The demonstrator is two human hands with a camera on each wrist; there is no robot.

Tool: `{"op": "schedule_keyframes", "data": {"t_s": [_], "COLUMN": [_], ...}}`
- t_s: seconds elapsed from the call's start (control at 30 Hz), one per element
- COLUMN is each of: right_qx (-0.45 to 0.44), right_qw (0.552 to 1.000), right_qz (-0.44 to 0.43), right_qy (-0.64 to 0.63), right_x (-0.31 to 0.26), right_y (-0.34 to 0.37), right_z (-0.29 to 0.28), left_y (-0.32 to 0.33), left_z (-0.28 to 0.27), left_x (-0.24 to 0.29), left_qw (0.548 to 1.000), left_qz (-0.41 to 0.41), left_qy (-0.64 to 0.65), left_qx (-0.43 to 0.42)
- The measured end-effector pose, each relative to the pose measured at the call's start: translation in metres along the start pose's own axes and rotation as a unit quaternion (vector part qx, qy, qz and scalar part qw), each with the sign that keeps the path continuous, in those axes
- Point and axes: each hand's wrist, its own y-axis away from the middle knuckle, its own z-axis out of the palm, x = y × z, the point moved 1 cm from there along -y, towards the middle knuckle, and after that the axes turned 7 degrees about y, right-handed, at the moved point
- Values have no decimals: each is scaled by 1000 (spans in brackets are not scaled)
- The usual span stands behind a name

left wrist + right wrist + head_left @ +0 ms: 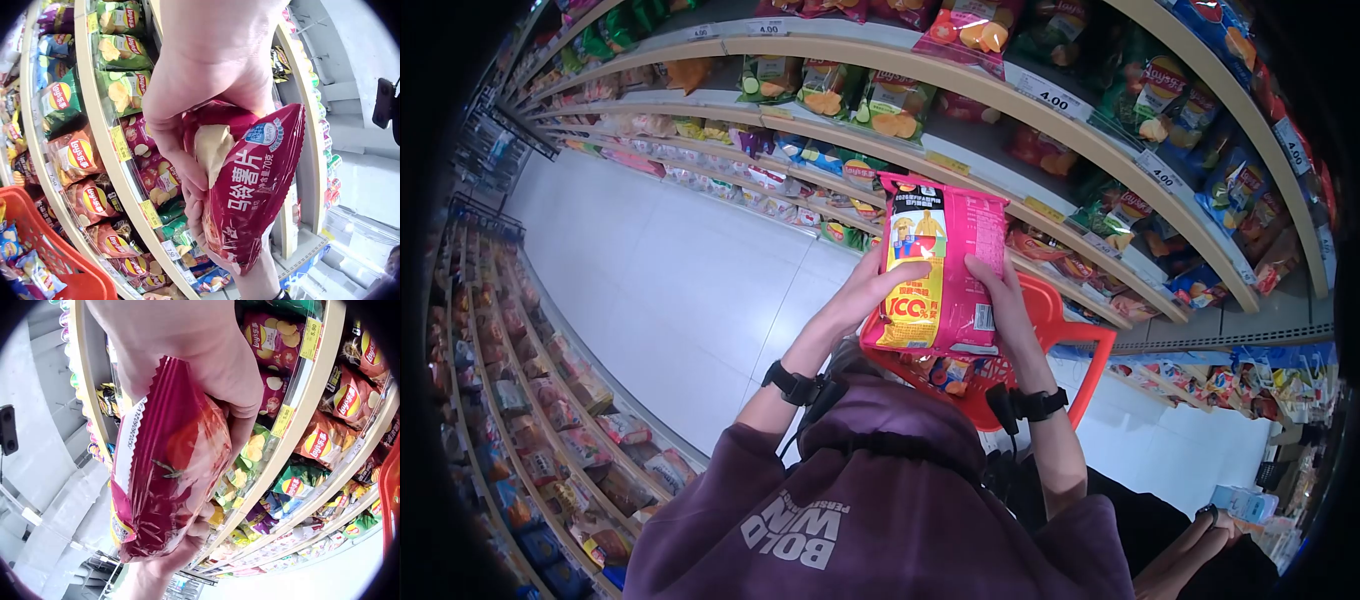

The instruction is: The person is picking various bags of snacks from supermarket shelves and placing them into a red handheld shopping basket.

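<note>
Both hands hold a pink-and-yellow bag of potato chips (952,235) in front of the chest, its printed back turned up. My left hand (872,300) grips the left side with the thumb lying across the yellow panel. On the other side my right hand (1003,300) has its thumb on the pink part. In the left wrist view the bag's dark red front (250,187) shows, with a chip picture. The right wrist view shows the crimped end seam (144,425) and a tomato picture. Fingers of both hands curl round underneath the bag.
Below the bag stands a red shopping basket (1090,350) with several snack bags (950,376) in it. Shelves of chip bags (895,105) with price tags curve ahead and right. More shelves (570,400) line the left. Another person's hand (1200,540) appears at lower right.
</note>
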Motion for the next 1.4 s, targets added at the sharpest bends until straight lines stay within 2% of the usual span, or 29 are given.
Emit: {"op": "schedule_keyframes", "data": {"t_s": [0.07, 0.17, 0.2, 0.27, 0.4, 0.47, 0.5, 0.57, 0.6, 0.63, 0.7, 0.77, 0.83, 0.97, 1.07, 1.1, 1.13, 1.2, 1.27, 1.3, 1.33, 1.4], "right_qx": [-2, 25, 44, 81, 49, 28, 29, 23, 23, 23, 39, 21, 18, 31, -20, -51, -74, -126, -130, -146, -173, -181], "right_qw": [1000, 985, 965, 898, 844, 881, 891, 914, 941, 963, 994, 998, 1000, 999, 996, 987, 974, 934, 959, 962, 964, 964], "right_qz": [9, -116, -137, -174, -283, -232, -207, -182, -149, -115, -19, -21, -10, 7, 77, 137, 185, 277, 230, 215, 200, 149], "right_qy": [5, 124, 218, 396, 453, 410, 402, 361, 302, 241, 101, 49, -3, -17, -45, -60, -103, -189, -101, -80, -16, 128], "right_x": [3, 13, 10, 0, 5, 17, 23, 27, 28, 27, 30, 41, 45, 51, 73, 80, 93, 117, 129, 163, 169, 234], "right_y": [-2, -8, -7, 0, 6, 6, 6, 8, 8, 6, 3, -2, -3, -2, -7, -6, -6, -7, -1, -7, -7, -15], "right_z": [-1, 0, 0, 0, 10, 14, 16, 17, 14, 10, 0, -13, -20, -28, -42, -45, -47, -46, -38, -41, -40, -51], "left_y": [-3, -6, -9, -14, -15, -10, -14, -13, -11, -15, -15, -15, -18, -24, -40, -41, -40, -36, -27, -23, -21, -17], "left_z": [-6, -13, -17, -23, -17, -6, -5, -8, -7, -12, -17, -18, -20, -31, -61, -72, -82, -100, -107, -111, -120, -136], "left_x": [-5, -9, -13, -21, -22, -17, -19, -21, -21, -31, -36, -39, -42, -49, -86, -97, -107, -127, -144, -150, -161, -184], "left_qw": [1000, 998, 994, 979, 956, 940, 928, 959, 970, 970, 954, 936, 946, 954, 963, 965, 978, 969, 957, 948, 950, 948], "left_qz": [-6, 22, 49, 102, 165, 181, 223, 138, 94, 134, 144, 164, 142, 72, 70, -3, -81, -237, -283, -303, -305, -309], "left_qy": [3, -50, -84, -152, -217, -265, -280, -239, -218, -199, -263, -312, -290, -290, -259, -256, -182, -33, 49, 88, 45, -39], "left_qx": [3, 25, 45, 85, 111, 115, 101, 72, 56, 43, 11, 6, 12, 6, 37, 58, 54, 55, 36, 30, 42, 66]}}
